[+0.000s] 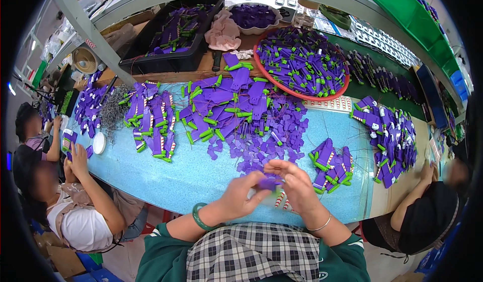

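Close in front of me, my left hand (242, 195) pinches a small purple piece (269, 183) between thumb and fingers. My right hand (300, 187) curls around the other side of the same piece, its fingertips meeting it. The piece is blurred and partly covered by fingers, with a smear of green below it. Just beyond my hands spreads a loose scatter of small purple tabs (251, 153). Behind them lies a heap of larger flat purple pieces with green ends (219, 103). A smaller bunch of purple and green pieces with striped edges (332, 166) lies to the right.
A red round tray (348, 83) heaped with purple and green pieces stands at the back, beside a black bin (133, 65) and a white bowl (274, 25). More piles lie left and right (395, 143) on the blue table (201, 181). People work at both sides. A shelf frame (85, 25) crosses above.
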`<state>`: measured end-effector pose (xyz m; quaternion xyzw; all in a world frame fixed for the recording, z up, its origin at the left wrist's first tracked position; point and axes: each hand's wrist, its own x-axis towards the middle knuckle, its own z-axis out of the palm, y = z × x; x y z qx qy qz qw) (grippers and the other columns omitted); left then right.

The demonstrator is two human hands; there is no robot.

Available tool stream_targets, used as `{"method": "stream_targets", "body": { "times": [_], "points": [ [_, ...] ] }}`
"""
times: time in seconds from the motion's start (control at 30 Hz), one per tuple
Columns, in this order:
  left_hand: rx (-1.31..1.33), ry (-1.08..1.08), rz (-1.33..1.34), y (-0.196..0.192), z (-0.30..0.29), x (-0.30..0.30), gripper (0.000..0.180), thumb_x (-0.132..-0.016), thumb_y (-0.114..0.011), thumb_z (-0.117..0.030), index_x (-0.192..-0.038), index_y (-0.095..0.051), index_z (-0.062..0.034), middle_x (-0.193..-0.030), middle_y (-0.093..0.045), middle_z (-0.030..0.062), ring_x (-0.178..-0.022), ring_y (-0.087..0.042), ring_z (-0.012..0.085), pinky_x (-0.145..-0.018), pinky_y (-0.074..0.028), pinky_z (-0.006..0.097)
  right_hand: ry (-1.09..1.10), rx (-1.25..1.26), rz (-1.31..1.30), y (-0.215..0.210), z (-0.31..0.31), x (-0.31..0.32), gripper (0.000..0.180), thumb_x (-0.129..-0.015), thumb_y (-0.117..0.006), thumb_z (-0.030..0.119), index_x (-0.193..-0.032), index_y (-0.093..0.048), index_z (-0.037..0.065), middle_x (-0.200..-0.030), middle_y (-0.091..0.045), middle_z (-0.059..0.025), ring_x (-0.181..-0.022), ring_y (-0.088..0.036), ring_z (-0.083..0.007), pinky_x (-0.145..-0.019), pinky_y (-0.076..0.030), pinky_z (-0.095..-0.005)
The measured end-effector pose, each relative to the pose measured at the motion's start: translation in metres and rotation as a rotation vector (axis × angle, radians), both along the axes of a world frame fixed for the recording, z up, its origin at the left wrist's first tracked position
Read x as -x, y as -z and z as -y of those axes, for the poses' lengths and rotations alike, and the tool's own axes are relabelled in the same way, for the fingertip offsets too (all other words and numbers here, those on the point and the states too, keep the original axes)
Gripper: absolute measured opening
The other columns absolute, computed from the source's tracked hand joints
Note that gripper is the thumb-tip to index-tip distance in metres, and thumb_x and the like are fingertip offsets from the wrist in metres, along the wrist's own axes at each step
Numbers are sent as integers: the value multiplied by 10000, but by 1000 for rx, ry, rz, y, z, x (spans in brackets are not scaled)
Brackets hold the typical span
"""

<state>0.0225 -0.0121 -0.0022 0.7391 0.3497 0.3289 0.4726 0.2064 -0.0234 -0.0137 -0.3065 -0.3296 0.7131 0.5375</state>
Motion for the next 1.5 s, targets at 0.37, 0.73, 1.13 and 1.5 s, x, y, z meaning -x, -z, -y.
{"method": "stream_targets", "body": {
  "times": [0.37, 0.73, 1.13, 1.5],
  "points": [
    [-1160, 77, 12, 12, -20, 3, 188, -636, -669, 52, -766, -574, -45, -944, -590, 113, -889, -625, 274, -697, -568, 303, -135, 166, 105, 2, -4, -5, 77, -886, -613, 99, -829, -615, 48, -756, -603, 25, -654, -534, -31, -579, -439, -203],
    [-1155, 100, 38, 9, -9, 2, 169, -652, -675, 59, -793, -603, -1, -899, -599, 119, -829, -641, 257, -659, -573, 289, -333, 270, 181, 2, 20, -9, 254, -947, -555, 201, -801, -673, 31, -754, -619, 11, -659, -518, -51, -613, -425, -229],
    [-304, 91, 69, 15, -18, -27, 169, -698, -683, 63, -843, -624, -1, -834, -622, 106, -742, -626, 241, -645, -510, 315, 150, -515, 877, 20, 19, -33, 103, -824, -620, -1, -921, -588, -5, -927, -616, -77, -874, -595, -134, -733, -499, -304],
    [-832, 16, -548, 39, -116, -52, 177, -702, -609, -43, -878, -607, -62, -969, -527, 106, -897, -553, 280, -652, -506, 367, 192, -119, 420, 35, 16, -43, 282, -865, -518, -58, -1141, -555, -14, -1006, -472, -42, -921, -528, -116, -784, -580, -303]
  ]
}}
